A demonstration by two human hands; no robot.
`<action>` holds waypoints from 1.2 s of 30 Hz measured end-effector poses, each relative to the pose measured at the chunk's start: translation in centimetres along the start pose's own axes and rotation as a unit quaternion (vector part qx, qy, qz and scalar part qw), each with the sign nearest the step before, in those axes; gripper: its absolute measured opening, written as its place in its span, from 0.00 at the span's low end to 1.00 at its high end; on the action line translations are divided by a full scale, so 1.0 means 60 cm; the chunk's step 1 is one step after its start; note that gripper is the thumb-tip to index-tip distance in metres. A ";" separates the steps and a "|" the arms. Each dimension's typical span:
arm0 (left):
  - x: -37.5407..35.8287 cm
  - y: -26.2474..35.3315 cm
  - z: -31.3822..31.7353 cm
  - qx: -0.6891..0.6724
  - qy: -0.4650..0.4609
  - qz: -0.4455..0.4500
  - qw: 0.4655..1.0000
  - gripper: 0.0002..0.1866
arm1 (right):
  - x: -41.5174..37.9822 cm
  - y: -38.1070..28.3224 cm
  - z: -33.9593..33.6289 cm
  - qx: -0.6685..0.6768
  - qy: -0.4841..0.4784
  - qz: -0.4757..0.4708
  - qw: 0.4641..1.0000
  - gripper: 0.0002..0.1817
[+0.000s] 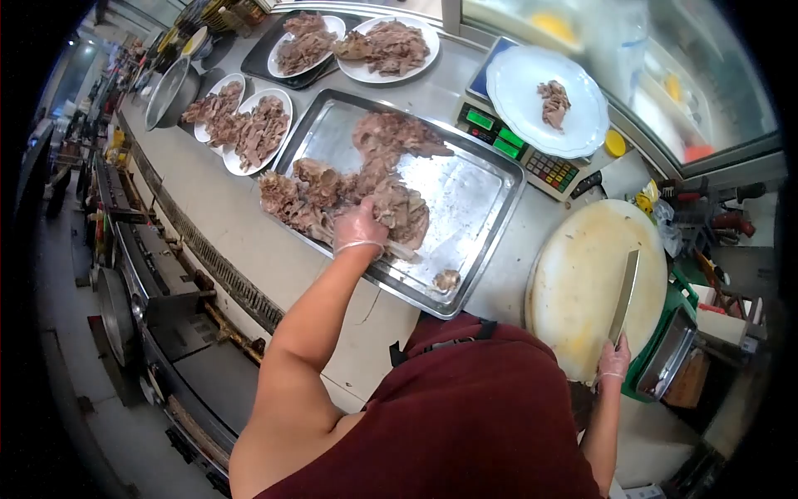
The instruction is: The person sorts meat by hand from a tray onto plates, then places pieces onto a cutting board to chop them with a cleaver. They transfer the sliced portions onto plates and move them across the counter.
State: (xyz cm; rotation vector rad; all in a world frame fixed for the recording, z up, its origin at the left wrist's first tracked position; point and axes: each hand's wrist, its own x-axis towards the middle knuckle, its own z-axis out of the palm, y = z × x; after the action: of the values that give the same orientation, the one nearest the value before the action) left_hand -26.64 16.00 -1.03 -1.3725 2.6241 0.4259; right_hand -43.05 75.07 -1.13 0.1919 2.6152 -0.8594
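Note:
My left hand [359,228], in a clear plastic glove, is closed on a chunk of cooked meat [402,218] at the near side of a large metal tray [465,187]. More meaty bones [316,185] lie around that hand, and a small scrap [446,279] sits by the tray's near corner. Off to the right, my gloved right hand [613,362] grips the handle of a cleaver [628,291]. Its long blade lies over the round cutting board [573,274], pointing away from me.
Behind the tray, a digital scale [549,173] carries a white plate [519,91] with a little sliced meat [554,106]. Plates of meat [391,50] stand at the back and left. A black-handled knife [587,185] lies by the scale. A metal bowl [173,93] tilts at far left.

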 end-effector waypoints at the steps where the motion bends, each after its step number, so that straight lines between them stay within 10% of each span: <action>1: -0.006 0.008 -0.009 0.000 0.000 0.000 1.000 0.25 | 0.003 0.008 0.000 0.009 0.002 0.003 1.000 0.27; 10: -0.075 0.121 -0.065 -0.249 0.089 0.221 0.939 0.22 | 0.003 0.014 0.004 0.126 -0.003 0.040 0.991 0.27; 15: -0.091 0.250 -0.088 -0.255 -0.076 0.223 0.938 0.28 | 0.016 0.040 0.008 0.128 -0.001 0.040 0.991 0.28; 19: -0.100 0.366 -0.074 -0.611 -0.317 0.139 0.712 0.27 | -0.014 -0.044 -0.004 0.137 0.010 0.121 0.983 0.26; 22: -0.058 0.433 -0.007 -0.696 -0.639 0.065 0.319 0.28 | -0.027 -0.041 -0.009 0.168 0.035 0.106 0.980 0.26; 25: -0.059 0.500 0.036 -0.642 -0.711 0.081 0.275 0.31 | -0.040 -0.015 -0.013 0.169 0.045 0.094 0.980 0.25; 27: -0.081 0.551 0.048 -0.601 -0.722 0.123 0.319 0.30 | -0.044 0.038 -0.001 0.227 0.065 0.073 0.969 0.25; 29: -0.118 0.596 0.040 -0.387 -0.457 0.426 0.678 0.27 | -0.063 0.051 -0.007 0.283 0.079 0.047 0.955 0.24; 30: -0.142 0.613 0.032 -0.266 -0.360 0.481 0.754 0.24 | -0.075 0.044 -0.017 0.284 0.065 0.090 0.952 0.23; 33: -0.182 0.653 0.082 0.041 -0.245 0.605 0.757 0.26 | -0.101 0.011 -0.041 0.331 0.048 0.170 0.927 0.19; 36: -0.198 0.613 0.163 0.036 -0.116 0.636 0.762 0.32 | -0.105 0.047 -0.046 0.350 0.014 0.213 0.912 0.14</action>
State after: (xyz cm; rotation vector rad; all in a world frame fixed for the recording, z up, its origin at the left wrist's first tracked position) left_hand -50.06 48.26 -0.57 0.6779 2.8459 0.5296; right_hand -37.42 78.87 1.88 0.9247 2.0381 -1.5744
